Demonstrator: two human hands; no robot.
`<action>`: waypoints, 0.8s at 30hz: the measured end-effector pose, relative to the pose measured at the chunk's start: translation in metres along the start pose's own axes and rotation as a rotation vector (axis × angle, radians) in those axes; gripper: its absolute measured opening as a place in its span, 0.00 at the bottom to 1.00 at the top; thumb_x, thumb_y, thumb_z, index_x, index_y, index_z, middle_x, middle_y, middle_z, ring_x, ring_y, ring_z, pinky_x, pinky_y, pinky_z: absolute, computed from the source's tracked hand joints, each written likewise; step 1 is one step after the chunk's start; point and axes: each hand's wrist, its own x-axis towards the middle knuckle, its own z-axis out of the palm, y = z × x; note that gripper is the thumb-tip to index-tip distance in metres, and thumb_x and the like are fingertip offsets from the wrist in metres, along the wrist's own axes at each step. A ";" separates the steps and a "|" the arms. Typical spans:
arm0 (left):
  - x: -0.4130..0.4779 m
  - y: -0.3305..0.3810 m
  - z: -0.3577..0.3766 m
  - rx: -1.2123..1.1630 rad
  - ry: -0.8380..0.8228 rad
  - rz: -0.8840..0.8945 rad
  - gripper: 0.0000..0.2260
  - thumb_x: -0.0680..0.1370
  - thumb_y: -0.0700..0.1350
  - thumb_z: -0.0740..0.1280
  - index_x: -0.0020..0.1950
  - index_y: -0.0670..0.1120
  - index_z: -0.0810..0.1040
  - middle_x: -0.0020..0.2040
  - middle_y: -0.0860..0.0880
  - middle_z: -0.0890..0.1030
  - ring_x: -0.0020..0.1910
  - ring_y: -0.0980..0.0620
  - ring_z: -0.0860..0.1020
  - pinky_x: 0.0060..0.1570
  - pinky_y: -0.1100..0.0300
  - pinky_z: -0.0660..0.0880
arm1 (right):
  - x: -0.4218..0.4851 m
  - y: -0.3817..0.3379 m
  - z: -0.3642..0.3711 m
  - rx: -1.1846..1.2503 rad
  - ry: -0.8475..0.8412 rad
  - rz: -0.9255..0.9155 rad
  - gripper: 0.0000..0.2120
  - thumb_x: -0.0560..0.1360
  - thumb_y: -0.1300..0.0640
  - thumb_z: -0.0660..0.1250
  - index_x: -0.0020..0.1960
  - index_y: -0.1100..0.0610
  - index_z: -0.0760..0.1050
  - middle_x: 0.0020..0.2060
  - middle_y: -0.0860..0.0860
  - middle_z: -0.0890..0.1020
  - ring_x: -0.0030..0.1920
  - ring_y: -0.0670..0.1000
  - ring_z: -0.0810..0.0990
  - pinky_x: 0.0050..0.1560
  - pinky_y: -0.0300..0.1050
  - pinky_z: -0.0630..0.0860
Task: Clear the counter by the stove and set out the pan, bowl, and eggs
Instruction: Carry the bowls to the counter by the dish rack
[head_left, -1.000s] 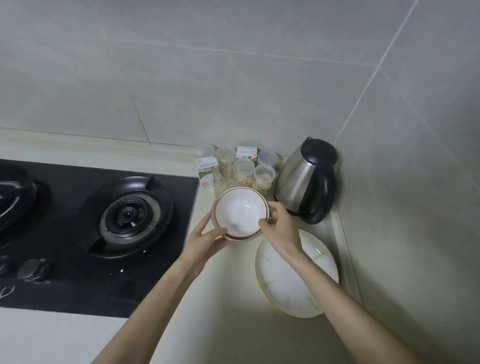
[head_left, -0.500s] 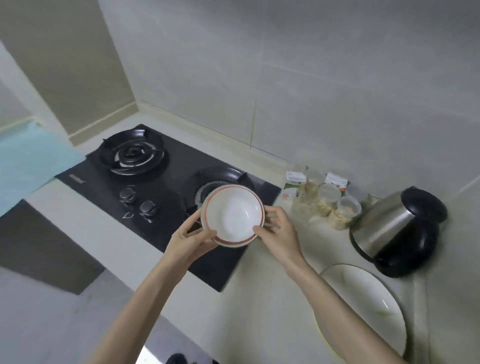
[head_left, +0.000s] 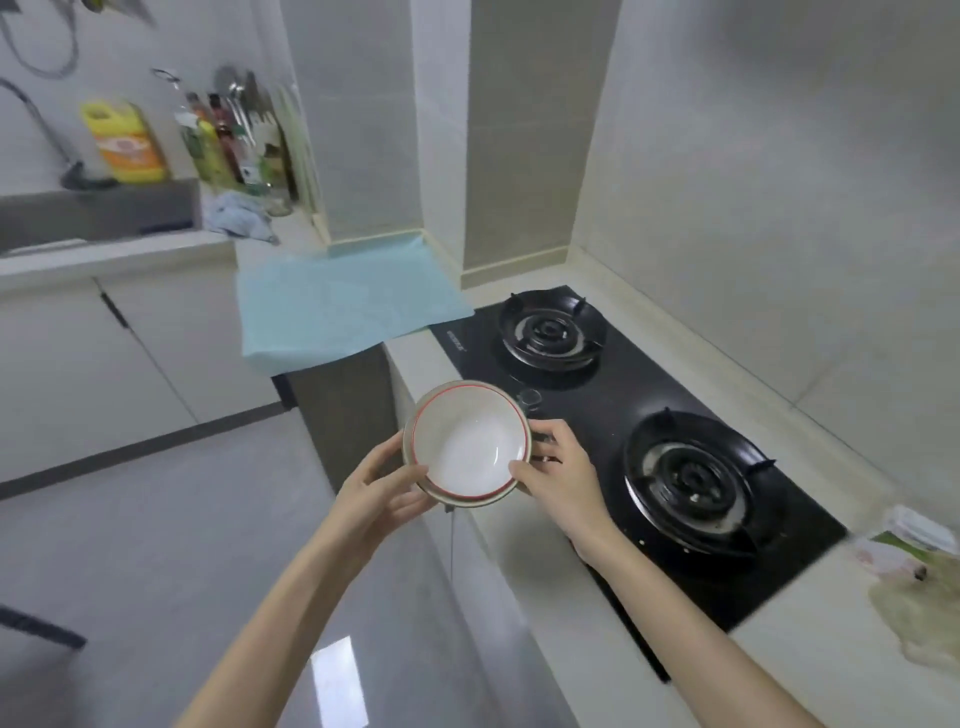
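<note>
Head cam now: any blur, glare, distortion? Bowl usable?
Head view: bowl, left hand and right hand acceptably sharp; packets at the right edge and bottles by the sink smeared by motion blur; bright reflection on the floor; wide-angle bending of wall and counter lines; light soft, shadows faint.

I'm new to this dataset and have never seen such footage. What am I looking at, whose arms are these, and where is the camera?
No machine here: a person wears a wide-angle camera on the head, so the arms are their own. The left hand and right hand grip a white bowl with a red rim line from either side, in the air. Beside it a black gas hob with two burners sits in the pale counter. A blue cloth lies left of the hob.
</note>
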 end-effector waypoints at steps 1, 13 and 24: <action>-0.004 0.013 -0.026 -0.012 0.030 0.019 0.23 0.74 0.34 0.68 0.67 0.49 0.73 0.56 0.43 0.82 0.51 0.39 0.82 0.51 0.54 0.80 | 0.008 -0.008 0.030 -0.003 -0.041 -0.006 0.18 0.69 0.65 0.69 0.52 0.46 0.74 0.47 0.49 0.82 0.46 0.47 0.83 0.53 0.52 0.80; -0.046 0.121 -0.269 -0.232 0.390 0.138 0.18 0.75 0.37 0.67 0.65 0.45 0.73 0.56 0.36 0.80 0.46 0.41 0.83 0.45 0.52 0.82 | 0.046 -0.076 0.319 -0.094 -0.404 -0.104 0.17 0.69 0.65 0.69 0.52 0.46 0.73 0.46 0.49 0.81 0.43 0.48 0.82 0.52 0.53 0.80; -0.068 0.175 -0.440 -0.372 0.728 0.261 0.13 0.75 0.38 0.68 0.58 0.48 0.75 0.47 0.40 0.83 0.41 0.44 0.84 0.42 0.53 0.82 | 0.071 -0.119 0.537 -0.156 -0.768 -0.176 0.17 0.71 0.64 0.68 0.57 0.50 0.72 0.49 0.45 0.78 0.42 0.44 0.80 0.52 0.51 0.80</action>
